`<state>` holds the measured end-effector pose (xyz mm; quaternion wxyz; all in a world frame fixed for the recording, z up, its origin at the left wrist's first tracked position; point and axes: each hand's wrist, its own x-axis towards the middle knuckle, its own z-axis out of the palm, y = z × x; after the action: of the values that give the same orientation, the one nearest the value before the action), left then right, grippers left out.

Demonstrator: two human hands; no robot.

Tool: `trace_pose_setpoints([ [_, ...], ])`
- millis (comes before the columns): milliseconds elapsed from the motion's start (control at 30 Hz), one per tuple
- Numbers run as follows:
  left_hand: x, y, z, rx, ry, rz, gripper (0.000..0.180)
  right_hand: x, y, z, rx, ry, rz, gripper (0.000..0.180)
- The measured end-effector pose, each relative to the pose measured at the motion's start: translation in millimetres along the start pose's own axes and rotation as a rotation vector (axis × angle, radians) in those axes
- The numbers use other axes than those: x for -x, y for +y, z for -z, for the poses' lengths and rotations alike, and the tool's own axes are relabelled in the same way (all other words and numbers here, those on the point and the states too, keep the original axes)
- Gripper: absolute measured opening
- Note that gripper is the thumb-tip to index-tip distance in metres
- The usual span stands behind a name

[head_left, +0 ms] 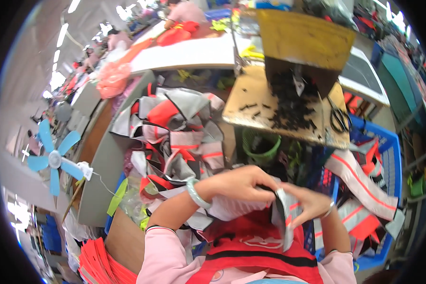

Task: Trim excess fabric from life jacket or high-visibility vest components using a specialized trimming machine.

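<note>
Red apron point(255, 227) is filling the foreground, and just above it the left hand point(239, 184) and right hand point(312, 203) are pinching a grey, red-striped fabric piece point(285, 222) between their fingers. Beyond, a wooden surface point(244, 97) is carrying black scraps point(288, 118), scissors point(339, 118) and a yellow container point(303, 35). Blur is softening the right fingers; shadow is obscuring the green basket's point(262, 151) contents.

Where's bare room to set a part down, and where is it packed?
Best: the white table, bare between the red fabric and the table's near edge. Small: left front corner of the wooden board, beside scattered black pieces. Crowded: that board's middle, the fabric heap at left, the blue crate at right.
</note>
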<state>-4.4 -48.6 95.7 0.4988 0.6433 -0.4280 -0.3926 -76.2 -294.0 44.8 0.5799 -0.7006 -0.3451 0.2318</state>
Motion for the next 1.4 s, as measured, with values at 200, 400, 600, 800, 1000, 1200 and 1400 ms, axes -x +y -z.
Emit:
trace_pose_setpoints([
  [200,12,10,-3,-0.514,0.052,0.130,0.029,-41,-11,-15,0.527,0.008,-0.310,0.024],
  [400,-9,-20,18,-0.587,0.345,0.158,0.040,-59,-5,1,0.957,0.675,-0.141,0.030],
  [600,-10,-36,-2,-0.384,0.363,-0.237,0.025,-3,-56,-36,0.575,0.378,-0.120,0.041],
  [800,5,25,-40,-0.450,0.122,-0.262,0.020,-13,-92,-17,1.008,0.534,0.326,0.050],
  [1000,2,-8,-19,-0.381,0.390,-0.163,0.024,-15,-36,-20,0.718,0.480,-0.031,0.025],
  [1200,-21,-44,27,-0.390,0.441,-0.069,0.034,-40,-11,22,0.471,0.679,-0.133,0.015],
  [1400,-55,-7,59,-0.330,0.593,-0.170,0.027,-48,-41,62,0.548,0.857,-0.082,0.015],
])
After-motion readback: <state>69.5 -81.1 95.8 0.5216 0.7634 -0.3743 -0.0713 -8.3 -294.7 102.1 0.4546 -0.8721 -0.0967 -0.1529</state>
